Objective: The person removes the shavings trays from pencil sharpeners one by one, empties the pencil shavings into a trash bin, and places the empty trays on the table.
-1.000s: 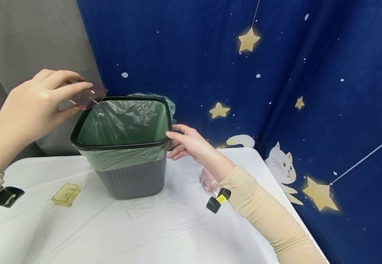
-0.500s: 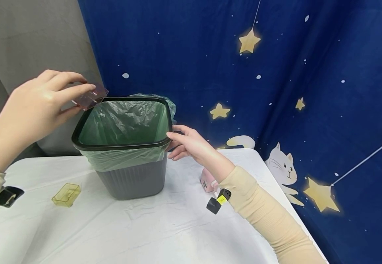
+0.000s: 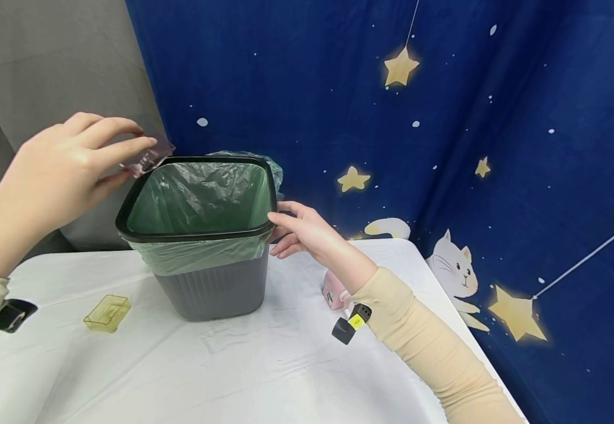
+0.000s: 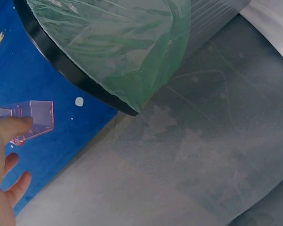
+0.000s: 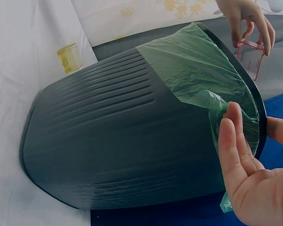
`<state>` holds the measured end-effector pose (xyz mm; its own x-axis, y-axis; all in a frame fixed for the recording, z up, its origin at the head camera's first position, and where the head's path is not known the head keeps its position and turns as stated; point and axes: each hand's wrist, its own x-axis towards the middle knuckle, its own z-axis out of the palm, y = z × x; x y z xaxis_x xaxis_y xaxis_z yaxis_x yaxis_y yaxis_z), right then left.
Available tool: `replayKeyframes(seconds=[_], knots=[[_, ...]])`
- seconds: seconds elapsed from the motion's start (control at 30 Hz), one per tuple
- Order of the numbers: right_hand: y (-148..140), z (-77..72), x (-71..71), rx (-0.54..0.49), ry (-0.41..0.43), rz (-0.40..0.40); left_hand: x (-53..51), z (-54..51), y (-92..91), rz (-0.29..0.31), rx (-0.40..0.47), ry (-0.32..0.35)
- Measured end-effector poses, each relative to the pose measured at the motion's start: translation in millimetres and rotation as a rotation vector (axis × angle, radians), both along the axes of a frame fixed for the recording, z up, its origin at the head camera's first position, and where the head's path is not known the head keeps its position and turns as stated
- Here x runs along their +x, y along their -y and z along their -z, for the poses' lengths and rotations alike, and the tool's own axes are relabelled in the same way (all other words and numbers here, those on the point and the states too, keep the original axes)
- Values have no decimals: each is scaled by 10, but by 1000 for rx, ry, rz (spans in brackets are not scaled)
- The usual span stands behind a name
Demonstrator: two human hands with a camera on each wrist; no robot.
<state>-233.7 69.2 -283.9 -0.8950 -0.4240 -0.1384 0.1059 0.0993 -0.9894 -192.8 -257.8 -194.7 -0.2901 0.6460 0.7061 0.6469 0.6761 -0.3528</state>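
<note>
My left hand holds a clear pink plastic box between thumb and fingers. In the head view the box is at the far left corner of the trash can; whether it touches the rim I cannot tell. The grey can stands upright, with a black rim and a green bag folded over its outside. My right hand pinches the rim at the right side. In the right wrist view its thumb lies on the rim and other fingers rest against the bag outside.
A clear yellow box lies on the white-covered table, left of the can. A pink object stands on the right, partly behind my right forearm. A blue curtain with stars hangs behind the table, with a grey surface left of it.
The pink box has tilted slightly in my left hand, which has shifted a touch to the right. My right hand keeps its place on the can.
</note>
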Motion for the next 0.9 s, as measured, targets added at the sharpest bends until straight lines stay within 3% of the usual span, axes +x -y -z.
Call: replayKeyframes(seconds=[0.47,0.9], knots=[[-5,16,-10,1,0,5,17,3,2,3,-106,-65],[-2,15,-6,-2,5,5,30,9,-2,-5,-149,-64]])
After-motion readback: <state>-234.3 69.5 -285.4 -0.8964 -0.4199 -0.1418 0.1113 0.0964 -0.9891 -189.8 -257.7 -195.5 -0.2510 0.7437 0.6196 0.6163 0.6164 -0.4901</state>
